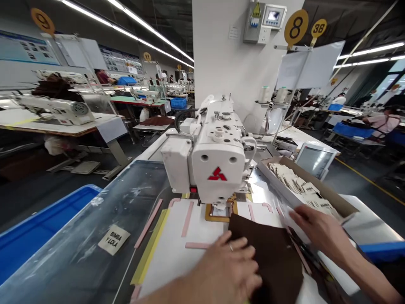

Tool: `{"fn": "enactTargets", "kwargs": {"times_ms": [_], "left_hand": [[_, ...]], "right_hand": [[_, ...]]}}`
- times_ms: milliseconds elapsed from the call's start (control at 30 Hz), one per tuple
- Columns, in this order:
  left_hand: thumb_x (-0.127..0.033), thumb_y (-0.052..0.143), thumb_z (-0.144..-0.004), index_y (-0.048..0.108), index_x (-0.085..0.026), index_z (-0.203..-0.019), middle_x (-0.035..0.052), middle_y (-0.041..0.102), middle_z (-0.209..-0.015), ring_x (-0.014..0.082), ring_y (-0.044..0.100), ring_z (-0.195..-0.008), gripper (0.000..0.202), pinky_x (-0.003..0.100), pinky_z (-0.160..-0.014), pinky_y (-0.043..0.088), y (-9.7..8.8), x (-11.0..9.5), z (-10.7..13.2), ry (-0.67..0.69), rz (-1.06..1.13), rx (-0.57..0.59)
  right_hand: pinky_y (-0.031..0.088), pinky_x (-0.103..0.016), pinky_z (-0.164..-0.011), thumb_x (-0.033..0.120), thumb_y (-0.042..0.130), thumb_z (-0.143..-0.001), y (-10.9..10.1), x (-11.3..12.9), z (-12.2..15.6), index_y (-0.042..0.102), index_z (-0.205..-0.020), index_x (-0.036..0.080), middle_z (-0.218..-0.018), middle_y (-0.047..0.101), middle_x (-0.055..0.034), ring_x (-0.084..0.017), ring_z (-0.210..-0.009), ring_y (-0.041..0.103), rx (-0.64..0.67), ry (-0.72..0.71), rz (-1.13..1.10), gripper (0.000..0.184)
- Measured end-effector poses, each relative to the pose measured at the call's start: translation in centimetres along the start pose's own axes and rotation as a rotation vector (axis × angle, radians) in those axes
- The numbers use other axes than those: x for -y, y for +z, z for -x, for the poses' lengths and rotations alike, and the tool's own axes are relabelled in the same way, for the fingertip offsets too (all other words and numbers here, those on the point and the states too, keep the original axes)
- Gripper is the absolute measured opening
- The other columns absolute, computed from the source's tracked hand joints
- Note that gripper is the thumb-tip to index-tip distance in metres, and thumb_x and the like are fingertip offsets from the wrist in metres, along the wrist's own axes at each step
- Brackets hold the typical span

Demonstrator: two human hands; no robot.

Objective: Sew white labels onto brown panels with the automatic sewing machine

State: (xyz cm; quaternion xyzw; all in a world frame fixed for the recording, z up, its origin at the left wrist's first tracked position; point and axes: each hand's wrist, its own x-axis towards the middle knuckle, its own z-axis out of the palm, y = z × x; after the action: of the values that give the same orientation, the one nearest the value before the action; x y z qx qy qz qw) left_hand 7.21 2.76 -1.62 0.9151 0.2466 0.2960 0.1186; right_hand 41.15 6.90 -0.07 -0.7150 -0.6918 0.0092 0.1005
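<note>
Left hand: your left hand (228, 270) lies open, palm down on a dark brown leather piece (272, 264), not gripping.
Right hand: your right hand (319, 232), fingers loosely curled at the leather's far edge; grip unclear.
Leather: on white worktop (164, 266), just before white sewing machine (218, 156).
Beside: cardboard tray (303, 181) of cream tags.

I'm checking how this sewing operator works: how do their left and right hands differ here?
The left hand wears a ring; none shows on the right hand. The left hand lies on the brown panel, while the right hand is beside that panel's right edge, nearer the cardboard tray of labels. Both hands are bare.
</note>
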Motion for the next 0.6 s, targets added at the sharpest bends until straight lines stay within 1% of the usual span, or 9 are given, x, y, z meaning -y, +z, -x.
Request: {"fn": "enactTargets", "kwargs": {"times_ms": [33,67,100,133,167,233,300,433,600], "left_hand": [[-0.044,0.048,-0.115,0.078,-0.026,-0.106,0.0022,0.078,-0.128,0.0246,0.072,-0.122,0.037,0.041,-0.116,0.047,-1.9,0.1,-0.3,-0.198,0.195,0.092],[-0.049,0.048,-0.114,0.079,-0.025,-0.102,0.0031,0.080,-0.123,0.0248,0.075,-0.112,0.041,0.037,-0.104,0.054,-3.8,0.4,-0.4,-0.379,0.380,0.159],[-0.055,0.047,-0.113,0.079,-0.022,-0.091,0.0039,0.081,-0.106,0.0224,0.077,-0.093,0.050,0.030,-0.086,0.057,-5.6,0.8,-0.4,-0.587,0.548,0.202],[-0.063,0.050,-0.109,0.075,-0.019,-0.080,0.0041,0.078,-0.082,0.0192,0.072,-0.070,0.058,0.025,-0.063,0.053,-7.2,1.2,-0.2,-0.775,0.725,0.234],[-0.067,0.059,-0.104,0.073,-0.017,-0.076,0.0035,0.073,-0.071,0.0160,0.065,-0.059,0.059,0.022,-0.053,0.045,-8.4,1.7,0.1,-0.935,0.893,0.204],[-0.066,0.077,-0.093,0.074,-0.014,-0.078,0.0046,0.072,-0.070,0.0144,0.062,-0.058,0.054,0.020,-0.051,0.042,-9.8,2.3,1.0,-1.161,1.157,0.091],[-0.059,0.088,-0.085,0.077,-0.014,-0.086,0.0077,0.078,-0.083,0.0190,0.071,-0.071,0.047,0.021,-0.061,0.052,-10.1,2.5,1.9,-1.276,1.267,-0.058],[-0.052,0.088,-0.085,0.077,-0.016,-0.094,0.0101,0.081,-0.096,0.0265,0.078,-0.090,0.039,0.030,-0.080,0.063,-9.2,2.1,2.4,-1.368,1.255,-0.245],[-0.042,0.077,-0.092,0.076,-0.013,-0.105,0.0158,0.081,-0.104,0.0336,0.079,-0.100,0.031,0.041,-0.093,0.064,-9.5,1.5,2.9,-1.465,1.374,-0.324]], "right_hand": [[0.047,-0.034,-0.059,0.053,0.043,-0.105,0.3,0.2,0.0,0.065,-0.092,0.027,-0.082,0.074,-0.0034,-0.027,-0.072,0.074,0.023,-0.012,0.030,0.036],[0.046,-0.035,-0.059,0.050,0.044,-0.105,0.6,0.4,0.2,0.066,-0.096,0.026,-0.090,0.075,-0.0051,-0.028,-0.075,0.075,0.031,-0.011,0.047,0.033],[0.045,-0.036,-0.060,0.049,0.044,-0.105,0.8,0.7,0.7,0.067,-0.105,0.025,-0.102,0.075,-0.0074,-0.030,-0.080,0.075,0.023,0.000,0.057,0.033],[0.045,-0.037,-0.061,0.049,0.042,-0.106,0.9,1.1,1.3,0.066,-0.114,0.025,-0.114,0.074,-0.0099,-0.032,-0.086,0.075,0.002,0.009,0.070,0.035],[0.045,-0.037,-0.061,0.049,0.039,-0.108,0.8,1.6,1.9,0.064,-0.122,0.025,-0.123,0.071,-0.0115,-0.032,-0.090,0.075,-0.030,0.011,0.077,0.038],[0.045,-0.036,-0.059,0.051,0.035,-0.111,0.4,2.8,3.4,0.062,-0.129,0.028,-0.128,0.069,-0.0106,-0.030,-0.090,0.075,-0.103,-0.032,0.046,0.040],[0.046,-0.033,-0.057,0.050,0.036,-0.112,-0.1,4.6,4.8,0.064,-0.122,0.031,-0.116,0.072,-0.0050,-0.023,-0.079,0.075,-0.097,-0.177,-0.089,0.035],[0.050,-0.028,-0.062,0.036,0.042,-0.112,-0.5,8.6,6.5,0.066,-0.106,0.033,-0.089,0.069,0.0022,-0.017,-0.074,0.074,0.125,-0.497,-0.371,0.025],[0.050,-0.034,-0.059,0.034,0.044,-0.108,0.6,11.5,5.7,0.066,-0.112,0.028,-0.096,0.071,-0.0024,-0.023,-0.073,0.075,0.064,-0.474,-0.294,0.023]]}}
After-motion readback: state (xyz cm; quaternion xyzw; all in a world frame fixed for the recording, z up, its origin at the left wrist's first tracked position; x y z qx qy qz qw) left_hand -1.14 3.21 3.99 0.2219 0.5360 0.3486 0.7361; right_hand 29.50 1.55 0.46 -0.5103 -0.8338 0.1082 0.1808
